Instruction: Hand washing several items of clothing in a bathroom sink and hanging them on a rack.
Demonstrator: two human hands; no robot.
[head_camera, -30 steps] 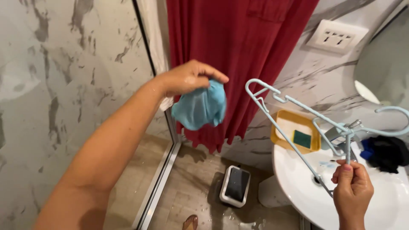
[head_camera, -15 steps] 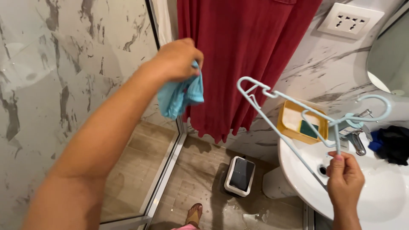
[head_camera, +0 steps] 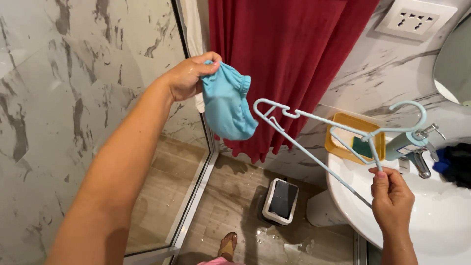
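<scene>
Landmark = white sink (head_camera: 441,221), far right.

Far left of sink: grey-veined marble wall (head_camera: 73,98), then glass shower door frame (head_camera: 196,162) w/ tan tile floor behind it.

Left hand (head_camera: 189,76), well left of sink and raised high: fingers curled shut, pinching top edge of a light blue garment (head_camera: 226,105) w/ gathered elastic hem; cloth hangs down bunched below hand, in front of dark red fabric (head_camera: 289,64) hanging on wall. Garment just left of hanger's tip, apart from it, no contact.

Floor left of and below sink: white scale w/ dark top (head_camera: 280,201), wet patches round it; sandalled foot (head_camera: 228,244) at bottom edge.

Pale blue plastic hanger (head_camera: 314,140) held tilted, long side running from left tip down to sink rim, hook curling up over faucet area.

Right hand (head_camera: 391,198), over sink's front-left rim: fingers closed around hanger's stem below hook, thumb tip up on it.

Yellow soap tray w/ green sponge (head_camera: 354,140) on sink's back-left edge. Chrome faucet (head_camera: 419,159) just right of it. Dark cloth (head_camera: 456,164) on sink's right side, partly cut off. White wall socket (head_camera: 414,19) above sink. Mirror edge (head_camera: 454,64) top right.
</scene>
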